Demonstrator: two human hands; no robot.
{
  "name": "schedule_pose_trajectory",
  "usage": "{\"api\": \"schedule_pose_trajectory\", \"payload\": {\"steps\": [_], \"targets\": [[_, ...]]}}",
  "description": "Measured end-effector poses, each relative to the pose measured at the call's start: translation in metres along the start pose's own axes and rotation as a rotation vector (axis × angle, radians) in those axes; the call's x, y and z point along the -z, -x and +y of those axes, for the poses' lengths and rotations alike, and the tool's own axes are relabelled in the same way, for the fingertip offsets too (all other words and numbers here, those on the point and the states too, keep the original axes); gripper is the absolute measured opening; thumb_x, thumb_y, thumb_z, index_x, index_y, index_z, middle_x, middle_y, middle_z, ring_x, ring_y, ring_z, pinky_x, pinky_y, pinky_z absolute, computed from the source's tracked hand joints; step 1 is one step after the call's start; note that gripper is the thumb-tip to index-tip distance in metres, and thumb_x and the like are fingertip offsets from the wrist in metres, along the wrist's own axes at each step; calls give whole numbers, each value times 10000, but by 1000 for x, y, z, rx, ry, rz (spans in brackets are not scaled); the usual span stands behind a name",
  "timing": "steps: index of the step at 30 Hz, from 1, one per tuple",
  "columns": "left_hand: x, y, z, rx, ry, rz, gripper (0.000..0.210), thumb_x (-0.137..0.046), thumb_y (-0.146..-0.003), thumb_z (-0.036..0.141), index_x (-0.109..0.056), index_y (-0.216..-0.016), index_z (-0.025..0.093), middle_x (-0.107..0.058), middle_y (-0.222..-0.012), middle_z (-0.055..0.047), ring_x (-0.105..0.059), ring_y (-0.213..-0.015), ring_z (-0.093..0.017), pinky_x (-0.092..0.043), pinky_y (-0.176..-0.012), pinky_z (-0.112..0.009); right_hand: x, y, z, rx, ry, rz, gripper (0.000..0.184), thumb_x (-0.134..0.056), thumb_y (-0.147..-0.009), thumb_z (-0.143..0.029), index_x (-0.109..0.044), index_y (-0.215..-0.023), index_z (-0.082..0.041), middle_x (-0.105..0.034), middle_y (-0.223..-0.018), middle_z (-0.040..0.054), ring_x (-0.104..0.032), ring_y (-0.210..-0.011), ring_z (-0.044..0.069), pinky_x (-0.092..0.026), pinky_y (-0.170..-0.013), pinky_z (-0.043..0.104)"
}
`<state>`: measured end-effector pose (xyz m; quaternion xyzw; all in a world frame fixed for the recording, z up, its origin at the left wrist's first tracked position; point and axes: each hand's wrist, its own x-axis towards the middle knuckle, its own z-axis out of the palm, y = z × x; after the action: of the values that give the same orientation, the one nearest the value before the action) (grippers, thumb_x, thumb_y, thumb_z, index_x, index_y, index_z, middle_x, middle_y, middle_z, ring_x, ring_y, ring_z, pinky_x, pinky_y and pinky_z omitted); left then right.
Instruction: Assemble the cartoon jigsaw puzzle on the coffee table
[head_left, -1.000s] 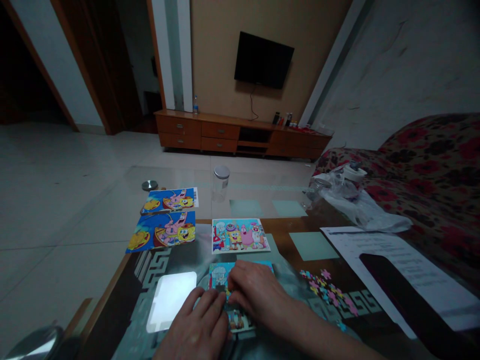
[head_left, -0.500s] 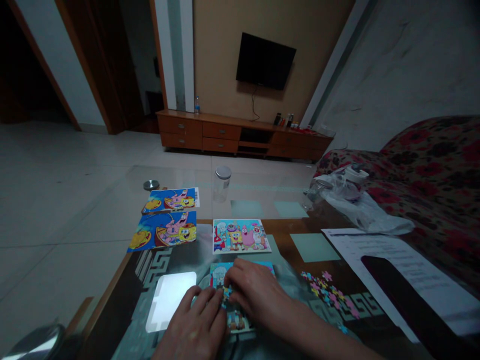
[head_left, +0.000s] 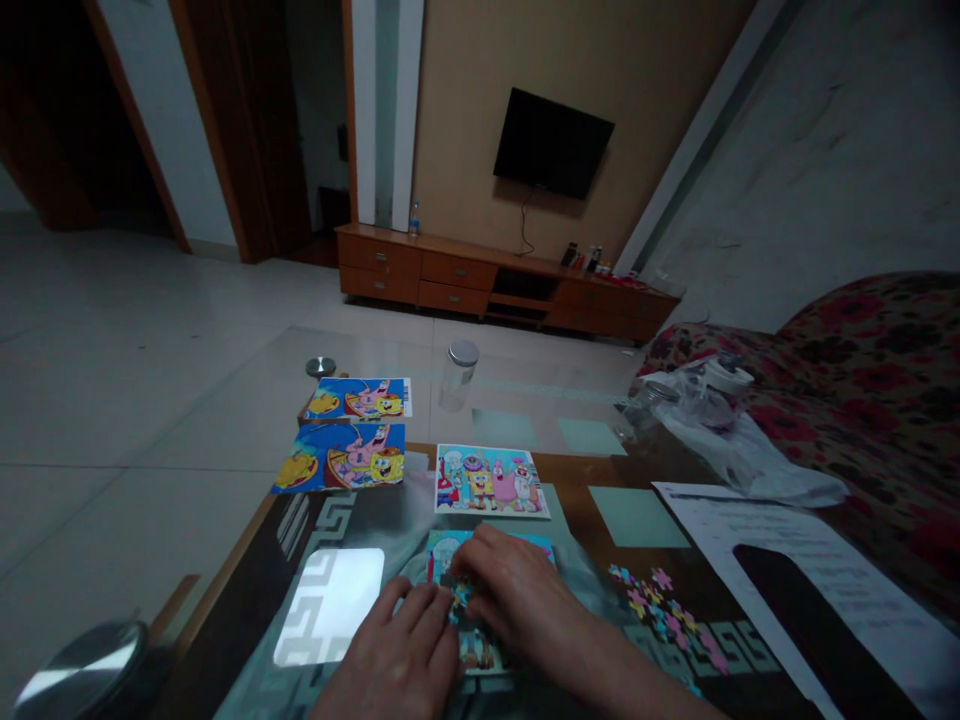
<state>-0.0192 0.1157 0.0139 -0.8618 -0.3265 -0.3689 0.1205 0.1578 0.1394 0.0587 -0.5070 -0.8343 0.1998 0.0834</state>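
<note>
A small, partly filled jigsaw puzzle lies on the glass table in front of me, with a cartoon picture of blue and pink figures. My right hand covers its middle, fingers bent down and pinched at a small puzzle piece over the dark area; the fingertips are partly hidden. At the puzzle's left edge rests my left hand, its fingers laid flat on the side. Just beyond the puzzle is a matching picture card. To the right, loose puzzle pieces in pink, yellow and blue form a scattered pile.
Two blue cartoon sheets lie at the left, and a clear jar with a metal lid stands behind. On the right are printed papers, a black phone and a plastic bag. Light reflects off the glass.
The view has tilted and shifted, so the scene sits slightly lower and to the right. Both hands stay at the puzzle, with only small finger movement.
</note>
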Motion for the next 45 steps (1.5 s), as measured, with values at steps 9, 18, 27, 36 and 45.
{"api": "schedule_pose_trajectory", "payload": {"steps": [9,18,27,36,45], "targets": [[0,2,0,-18,-36,-17,352,-312,-933,128,-605,-758,213,-698,-844,23,-609,-815,-148,-364,-834,-318,12,-10,-15,-36,56,-82,220,-684,-701,-35,-650,-861,-182,-646,-903,37,-566,-776,162,-357,-617,250],[-3,6,1,-14,-56,-25,281,-374,-898,133,-613,-769,206,-698,-864,-6,-619,-830,-165,-396,-837,-326,9,-10,-9,41,57,-51,190,-576,-728,-40,-617,-835,-191,-638,-876,29,-555,-773,154,-368,-639,244],[-2,1,2,11,-42,4,375,-306,-900,88,-600,-699,206,-697,-815,-3,-619,-777,-161,-403,-812,-330,15,-13,-2,27,-94,-47,211,-606,-700,-5,-671,-778,-190,-684,-786,3,-581,-718,128,-407,-646,212],[-4,6,3,14,-45,-53,291,-374,-871,96,-594,-715,205,-684,-815,-3,-607,-793,-168,-400,-833,-345,15,-16,0,-82,-188,-56,196,-631,-708,5,-683,-725,-183,-686,-681,-18,-578,-626,112,-383,-552,193],[-1,1,2,15,-21,-3,380,-284,-916,87,-581,-711,207,-693,-833,13,-621,-800,-154,-406,-831,-338,8,-20,1,-47,-60,-8,169,-647,-723,-53,-712,-777,-199,-712,-779,27,-614,-721,152,-422,-645,237]]}}
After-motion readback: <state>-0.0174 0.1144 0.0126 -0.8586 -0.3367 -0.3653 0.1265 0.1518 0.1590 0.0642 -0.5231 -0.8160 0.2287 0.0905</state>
